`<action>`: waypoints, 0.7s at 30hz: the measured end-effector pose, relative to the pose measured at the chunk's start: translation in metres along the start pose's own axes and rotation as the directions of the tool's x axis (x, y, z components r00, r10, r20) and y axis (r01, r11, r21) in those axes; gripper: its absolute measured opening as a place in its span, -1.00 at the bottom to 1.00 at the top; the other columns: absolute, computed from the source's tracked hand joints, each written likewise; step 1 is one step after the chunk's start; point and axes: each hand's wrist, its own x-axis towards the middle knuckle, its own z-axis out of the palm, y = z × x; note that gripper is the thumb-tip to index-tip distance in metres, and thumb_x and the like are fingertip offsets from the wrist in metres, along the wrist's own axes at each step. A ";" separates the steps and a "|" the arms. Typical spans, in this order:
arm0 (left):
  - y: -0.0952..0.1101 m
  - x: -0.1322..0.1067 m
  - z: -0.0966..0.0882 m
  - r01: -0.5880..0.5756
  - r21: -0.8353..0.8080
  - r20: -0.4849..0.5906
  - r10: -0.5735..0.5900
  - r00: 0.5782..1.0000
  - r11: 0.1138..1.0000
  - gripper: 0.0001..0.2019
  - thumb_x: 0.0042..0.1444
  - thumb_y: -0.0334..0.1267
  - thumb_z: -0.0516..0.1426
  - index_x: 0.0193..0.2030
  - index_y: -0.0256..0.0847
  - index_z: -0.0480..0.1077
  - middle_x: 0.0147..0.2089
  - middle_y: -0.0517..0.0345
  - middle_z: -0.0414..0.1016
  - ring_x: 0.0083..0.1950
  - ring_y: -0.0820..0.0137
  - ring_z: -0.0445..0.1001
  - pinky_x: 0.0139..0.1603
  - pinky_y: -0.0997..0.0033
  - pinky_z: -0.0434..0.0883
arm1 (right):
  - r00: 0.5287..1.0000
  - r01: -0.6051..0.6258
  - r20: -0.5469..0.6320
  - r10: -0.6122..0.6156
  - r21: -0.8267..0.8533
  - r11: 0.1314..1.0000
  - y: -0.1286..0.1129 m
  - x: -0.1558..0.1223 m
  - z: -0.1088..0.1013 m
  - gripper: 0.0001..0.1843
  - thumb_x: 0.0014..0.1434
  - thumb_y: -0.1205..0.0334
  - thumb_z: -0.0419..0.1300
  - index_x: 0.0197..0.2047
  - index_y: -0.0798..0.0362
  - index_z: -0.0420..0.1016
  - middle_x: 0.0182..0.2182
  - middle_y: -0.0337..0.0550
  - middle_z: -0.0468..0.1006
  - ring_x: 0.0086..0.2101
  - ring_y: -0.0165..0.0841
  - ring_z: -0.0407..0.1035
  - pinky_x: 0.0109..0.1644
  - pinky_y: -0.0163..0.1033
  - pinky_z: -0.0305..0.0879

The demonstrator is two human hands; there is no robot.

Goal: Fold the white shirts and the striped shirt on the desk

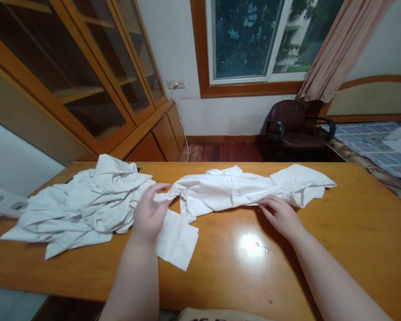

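Observation:
A white shirt [234,189] lies stretched sideways across the middle of the wooden table [354,240]. My left hand [149,215] pinches a strip of this shirt near its left end, fingers closed round the cloth, over a flat white panel [178,240]. My right hand [280,214] presses on the shirt's near edge right of the middle, fingers together on the fabric. A crumpled heap of white garments [83,205] sits at the left of the table, just beyond my left hand.
A tall wooden cabinet with glass doors [87,76] stands behind the table at left. A dark armchair [296,125] sits under the window. A bed with a checked cover [381,142] is at far right. A white object [3,200] lies off the table's left edge.

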 end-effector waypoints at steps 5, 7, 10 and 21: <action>0.018 -0.004 0.041 -0.162 0.113 0.612 0.059 0.789 0.980 -0.45 -0.01 -0.23 0.18 0.19 -0.03 0.29 0.37 0.06 0.09 0.33 0.14 0.12 0.29 0.13 0.15 | 0.998 -0.014 0.054 0.016 -0.042 0.999 0.003 0.001 0.004 -0.85 0.14 0.24 0.13 -0.27 0.01 0.52 -0.25 -0.11 0.55 -0.20 -0.23 0.41 -0.05 -0.09 0.34; 0.007 -0.009 0.057 -0.147 0.214 0.598 -0.011 0.801 0.966 -0.27 -0.11 -0.23 0.24 0.28 -0.06 0.19 0.44 0.01 -0.19 0.40 0.06 -0.08 0.32 0.05 0.05 | 0.997 -0.038 0.062 0.041 -0.047 0.998 0.006 0.001 0.006 -0.85 0.12 0.25 0.14 -0.26 0.01 0.53 -0.26 -0.11 0.55 -0.20 -0.22 0.41 -0.06 -0.08 0.34; -0.009 -0.016 0.076 -0.112 0.278 0.607 -0.084 0.791 0.954 -0.12 -0.17 -0.19 0.29 0.34 -0.09 0.06 0.46 -0.07 -0.34 0.42 0.02 -0.19 0.31 0.01 0.03 | 0.996 -0.056 0.069 0.059 -0.056 0.997 0.010 0.002 0.010 -0.83 0.11 0.24 0.16 -0.25 0.02 0.55 -0.26 -0.09 0.55 -0.19 -0.20 0.41 -0.07 -0.07 0.33; -0.011 -0.001 0.076 -0.032 0.320 0.310 -0.073 0.948 0.947 -0.81 0.16 -0.30 -0.02 -0.25 -0.15 0.42 -0.19 0.04 0.51 -0.07 0.21 0.44 0.00 0.20 0.32 | 0.997 -0.065 0.036 0.066 -0.046 0.997 0.014 0.002 0.009 -0.75 0.18 0.21 0.07 -0.22 -0.02 0.58 -0.32 -0.09 0.52 -0.22 -0.20 0.38 -0.11 -0.06 0.33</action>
